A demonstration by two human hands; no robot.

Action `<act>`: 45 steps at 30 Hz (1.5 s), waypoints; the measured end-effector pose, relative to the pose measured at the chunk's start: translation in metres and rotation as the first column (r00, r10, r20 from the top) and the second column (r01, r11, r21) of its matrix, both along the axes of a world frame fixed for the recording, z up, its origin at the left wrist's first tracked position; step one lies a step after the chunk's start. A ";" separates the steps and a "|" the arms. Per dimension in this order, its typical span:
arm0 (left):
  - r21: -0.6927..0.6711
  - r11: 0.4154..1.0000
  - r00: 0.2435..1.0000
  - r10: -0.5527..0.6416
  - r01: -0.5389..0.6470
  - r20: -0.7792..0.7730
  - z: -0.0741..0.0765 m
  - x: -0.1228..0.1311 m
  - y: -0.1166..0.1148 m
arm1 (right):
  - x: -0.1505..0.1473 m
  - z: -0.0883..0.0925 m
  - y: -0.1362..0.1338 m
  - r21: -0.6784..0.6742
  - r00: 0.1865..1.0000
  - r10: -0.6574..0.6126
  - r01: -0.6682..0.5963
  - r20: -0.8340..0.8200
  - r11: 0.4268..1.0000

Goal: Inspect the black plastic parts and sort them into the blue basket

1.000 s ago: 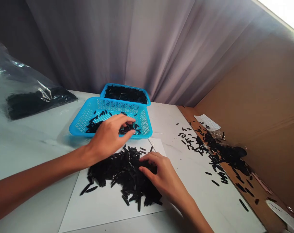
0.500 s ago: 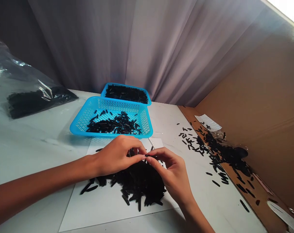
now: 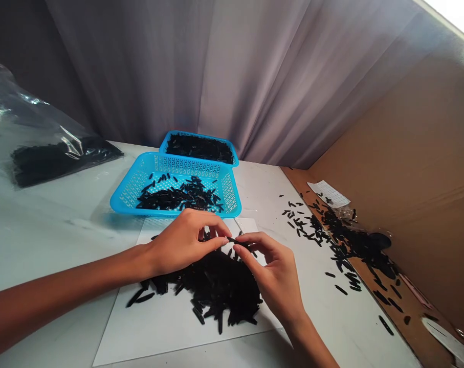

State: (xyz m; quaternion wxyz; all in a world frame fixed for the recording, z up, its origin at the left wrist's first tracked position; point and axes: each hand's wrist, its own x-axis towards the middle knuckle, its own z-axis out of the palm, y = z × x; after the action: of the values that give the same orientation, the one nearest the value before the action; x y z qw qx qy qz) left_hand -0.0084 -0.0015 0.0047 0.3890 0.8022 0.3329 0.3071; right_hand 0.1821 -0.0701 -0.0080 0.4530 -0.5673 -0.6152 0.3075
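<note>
Between both hands is one slim black strip (image 3: 237, 242), pinched at its two ends. My left hand (image 3: 189, 237) grips the left end with thumb and forefinger. On the right end, my right hand (image 3: 272, 260) has its thumb and fingertips closed. Below them a heap of similar black strips (image 3: 224, 286) is piled on a white sheet (image 3: 147, 332). Just beyond my left hand stands a blue perforated basket (image 3: 120, 199) with a loose layer of black strips inside. What exactly the strips are is too small and dark to tell.
Behind the first basket, a second blue basket (image 3: 235, 161) is full of black strips. A clear plastic bag (image 3: 55, 138) with dark contents lies at the left. Scattered black strips (image 3: 343, 245) cover the right side and the brown cardboard (image 3: 416, 204). A grey curtain (image 3: 178, 66) hangs behind.
My hands have drawn slightly apart and the left has risen a little, so more of the black strip shows between the fingertips. The baskets and heap have not moved.
</note>
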 end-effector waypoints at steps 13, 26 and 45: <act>0.051 0.999 0.997 -0.011 0.008 0.072 -0.003 -0.002 0.000 | 0.000 0.002 0.002 -0.057 0.997 -0.006 0.001 -0.075 0.998; 0.227 0.943 0.969 0.236 -0.245 0.067 -0.001 -0.004 0.008 | -0.001 0.001 0.001 -0.072 0.994 -0.034 0.027 -0.100 0.997; -0.038 0.999 0.995 0.028 -0.025 0.091 -0.012 0.006 -0.014 | -0.003 -0.009 0.005 -0.166 0.904 -0.069 -0.002 -0.422 0.986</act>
State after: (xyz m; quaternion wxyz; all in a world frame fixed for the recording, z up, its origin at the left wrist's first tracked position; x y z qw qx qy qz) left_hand -0.0027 -0.0158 -0.0073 0.4143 0.7756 0.3308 0.3427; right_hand 0.1787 -0.0652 -0.0166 0.5339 -0.5318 -0.4646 0.4651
